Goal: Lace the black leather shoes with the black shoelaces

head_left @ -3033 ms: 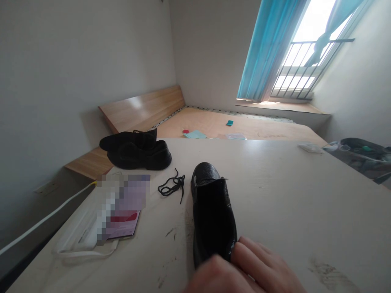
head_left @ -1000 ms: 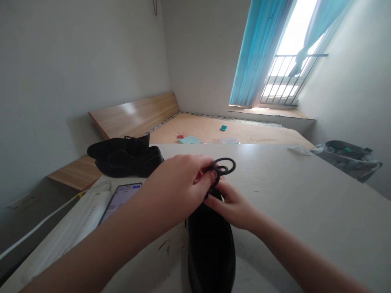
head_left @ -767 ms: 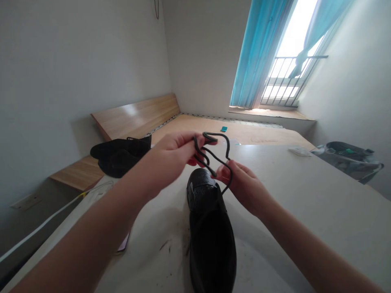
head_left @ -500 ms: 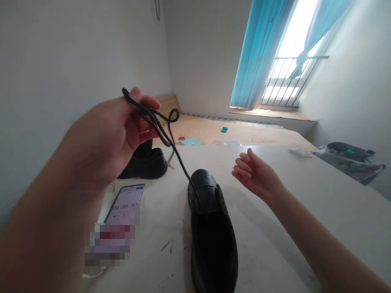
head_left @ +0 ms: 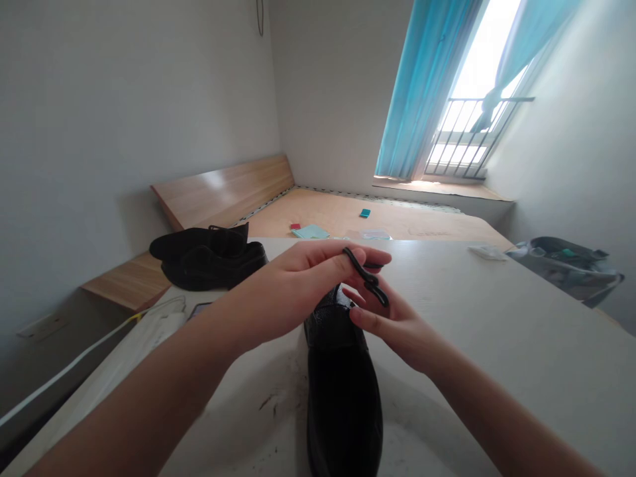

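Note:
A black leather shoe lies on the pale tabletop with its toe pointing away from me, and its front is partly hidden under my hands. My left hand is shut on a black shoelace, pinching it under the thumb just above the toe of the shoe. My right hand is close by, its curled fingers against the lower part of the lace. Whether those fingers grip the lace, I cannot tell. Much of the lace is hidden by my fingers.
A pair of black shoes stands at the far left end of the table. A phone is mostly hidden behind my left forearm, and a white cable runs off the near left edge. A grey bin stands beyond the right edge.
My left hand has come down from high on the left to above the shoe's toe. My right hand has closed in, and the lace is now gathered between both hands.

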A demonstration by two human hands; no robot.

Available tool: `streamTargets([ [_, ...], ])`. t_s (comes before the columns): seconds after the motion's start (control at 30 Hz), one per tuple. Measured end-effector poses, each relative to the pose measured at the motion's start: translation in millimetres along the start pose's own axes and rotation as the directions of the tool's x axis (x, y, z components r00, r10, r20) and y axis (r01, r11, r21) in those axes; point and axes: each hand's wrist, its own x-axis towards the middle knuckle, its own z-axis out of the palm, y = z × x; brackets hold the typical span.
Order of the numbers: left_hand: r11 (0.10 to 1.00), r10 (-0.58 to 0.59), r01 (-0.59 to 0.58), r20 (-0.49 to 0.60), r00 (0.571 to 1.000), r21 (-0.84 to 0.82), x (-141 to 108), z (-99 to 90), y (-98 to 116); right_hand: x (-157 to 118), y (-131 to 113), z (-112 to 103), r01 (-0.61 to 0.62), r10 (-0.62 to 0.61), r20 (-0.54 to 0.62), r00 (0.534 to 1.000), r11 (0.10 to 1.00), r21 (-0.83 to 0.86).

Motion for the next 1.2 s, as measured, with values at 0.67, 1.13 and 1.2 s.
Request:
streamTargets([
  [0.67,0.772,-0.028,-0.421,-0.686,0.727,-0.477,2.6,-85.3,14.9,9.9,-11.2,-158.0,0.159,0.359,-0.615,0.702,0.763,0.626],
  [1.13,0.875,-0.064,0.239,-0.389,0.919,0.421,4.4,-52.1,1.4,10.8,7.2,-156.6,-0.171,0.147,-0.754,0.64,0.984,0.047],
  [1.2,0.693,-0.141,0.178,-0.112,0.984,0.699,8.1,-27.6,-11.8,12.0,5.9,-138.5,-0.302,0.177,-0.648,0.74,0.95,-0.085],
])
